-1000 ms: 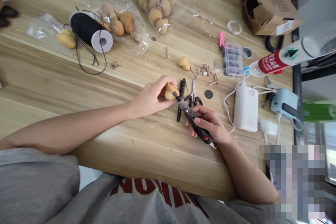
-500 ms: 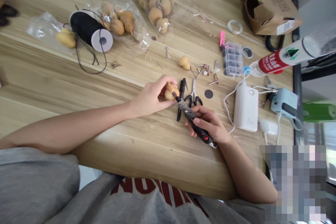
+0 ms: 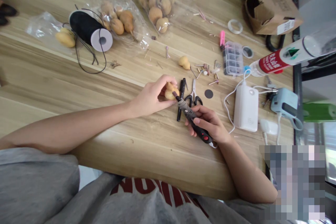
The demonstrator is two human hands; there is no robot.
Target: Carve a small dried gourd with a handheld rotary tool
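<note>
My left hand [image 3: 152, 96] grips a small tan gourd [image 3: 171, 92] between thumb and fingers. Wrapped around a black and grey rotary tool [image 3: 193, 119] is my right hand [image 3: 210, 122]. The brownish bit at the tool's tip meets the side of the gourd, or is just in front of it. Beneath and beyond the tool lie a black marker [image 3: 181, 94] and a pair of scissors [image 3: 193, 92] with black handles. Another small gourd [image 3: 184, 62] rests on the table past my hands, beside several scattered tool bits [image 3: 206, 70].
Bags of gourds [image 3: 154, 7] and a spool of black cord [image 3: 86, 29] lie at the back. To the right are a clear compartment box [image 3: 233, 58], a white power bank [image 3: 246, 108] with cables, a plastic bottle [image 3: 283, 57] and a paper bag [image 3: 275, 10]. A dark disc [image 3: 209, 93] lies near the scissors.
</note>
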